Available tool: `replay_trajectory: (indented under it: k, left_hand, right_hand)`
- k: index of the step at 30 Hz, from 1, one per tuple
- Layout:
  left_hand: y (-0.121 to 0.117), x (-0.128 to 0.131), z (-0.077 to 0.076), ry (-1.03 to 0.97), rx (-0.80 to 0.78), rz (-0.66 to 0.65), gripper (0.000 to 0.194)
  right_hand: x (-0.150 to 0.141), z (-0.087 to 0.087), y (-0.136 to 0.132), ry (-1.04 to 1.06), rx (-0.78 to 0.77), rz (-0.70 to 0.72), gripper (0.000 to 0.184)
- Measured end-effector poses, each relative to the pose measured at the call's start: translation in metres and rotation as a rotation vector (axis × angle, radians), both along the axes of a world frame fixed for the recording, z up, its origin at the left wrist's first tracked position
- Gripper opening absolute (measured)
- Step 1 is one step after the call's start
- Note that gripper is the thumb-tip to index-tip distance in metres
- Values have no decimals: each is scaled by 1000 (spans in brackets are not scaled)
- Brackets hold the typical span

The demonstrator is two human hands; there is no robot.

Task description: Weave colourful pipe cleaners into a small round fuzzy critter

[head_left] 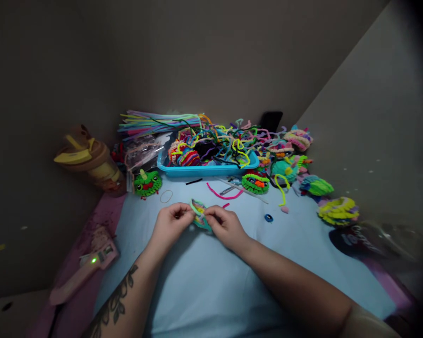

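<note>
Between my two hands, above the pale blue cloth, is a small pipe-cleaner piece (199,213) in mint green, yellow and purple, bent into an open, hollow shape. My left hand (174,220) pinches its left edge between thumb and fingers. On the opposite side, my right hand (225,225) grips the right edge with thumb and forefinger. Just beyond my right hand lies a short pink pipe-cleaner snippet (226,205). A longer pink pipe cleaner (220,195) curves behind it. The inside of the held piece is only partly visible.
A blue tray (207,172) full of tangled pipe cleaners stands at the back. Green pipe-cleaner creatures (147,183) sit nearby, with several more pieces along the right. A pink glue gun (86,270) with a green light lies left, below a brown cup (95,164). A rubber band (166,196) lies on the cloth.
</note>
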State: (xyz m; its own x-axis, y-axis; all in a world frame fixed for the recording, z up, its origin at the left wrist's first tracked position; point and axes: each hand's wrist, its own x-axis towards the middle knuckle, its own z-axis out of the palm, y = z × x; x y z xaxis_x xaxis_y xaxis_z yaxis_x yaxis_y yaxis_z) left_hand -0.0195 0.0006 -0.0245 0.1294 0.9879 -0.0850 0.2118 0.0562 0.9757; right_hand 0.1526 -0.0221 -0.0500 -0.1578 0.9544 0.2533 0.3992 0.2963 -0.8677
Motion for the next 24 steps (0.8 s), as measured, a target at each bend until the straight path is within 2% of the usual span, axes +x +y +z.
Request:
replay_trajectory:
  k: [7,10,13,16,19,24]
  left_hand:
    - [0,0,-4,131,268,-38,12]
    - [0,1,-7,126,281,14,8]
    - [0,1,-9,97,298,17,20]
    - [-1,-2,-9,164,511,-57,11]
    - [-4,-5,-8,235,719,-61,8]
    - [-9,-6,-4,299,850,-50,12]
  right_hand:
    - [0,-1,-1,-88,233,12,17]
    - [2,-1,0,-119,338,13,15]
    - [6,1,2,-194,459,41,16]
    - [11,6,2,-319,599,63,20]
    - [15,10,1,-392,702,56,25]
    - [16,14,-2,-399,780,41,29]
